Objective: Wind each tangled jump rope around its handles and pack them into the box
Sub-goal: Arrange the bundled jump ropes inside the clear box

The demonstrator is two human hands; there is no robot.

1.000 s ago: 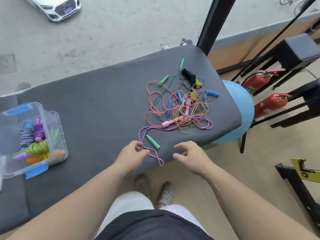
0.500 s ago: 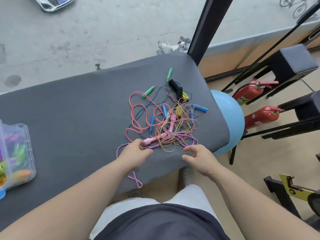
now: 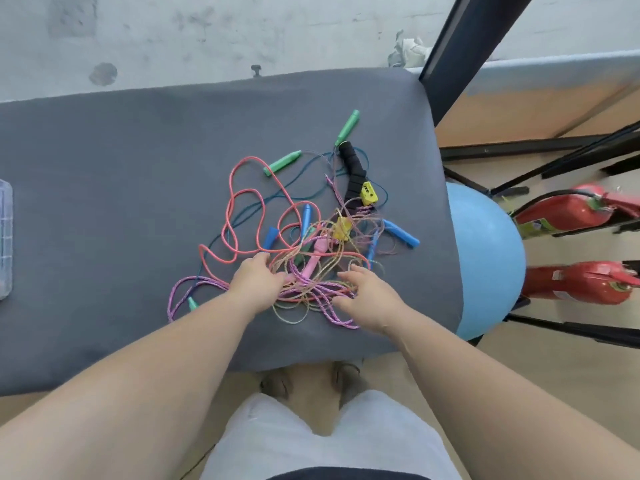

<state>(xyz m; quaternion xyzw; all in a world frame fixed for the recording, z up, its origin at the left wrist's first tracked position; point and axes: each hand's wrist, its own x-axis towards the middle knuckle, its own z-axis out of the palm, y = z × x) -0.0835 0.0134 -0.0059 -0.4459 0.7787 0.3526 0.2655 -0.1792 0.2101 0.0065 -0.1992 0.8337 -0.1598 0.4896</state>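
Note:
A tangle of several jump ropes [image 3: 304, 233] lies on the grey padded bench [image 3: 121, 174], with coral, purple, blue and pale multicoloured cords. Green handles [image 3: 282, 162], blue handles [image 3: 401, 233], a black foam handle [image 3: 353, 171] and yellow pieces [image 3: 368, 193] stick out of it. A pink handle [image 3: 311, 263] lies in the middle. My left hand [image 3: 258, 284] rests on the tangle's near edge and pinches the pink handle's near end. To its right, my right hand [image 3: 369, 299] lies on the purple and pale cords with spread fingers. Only a sliver of the clear box [image 3: 5, 237] shows at the far left.
A blue exercise ball [image 3: 485, 258] sits against the bench's right end. Two red fire extinguishers [image 3: 571, 213] lie beyond it among black metal frame legs. A black post [image 3: 460, 39] rises at the bench's far right corner. My knees and shoes are below the bench's near edge.
The view has swung right, so the box has slid almost out of view. Both hands have moved forward from the bench's near edge onto the tangle, the left one reaching the pink handle.

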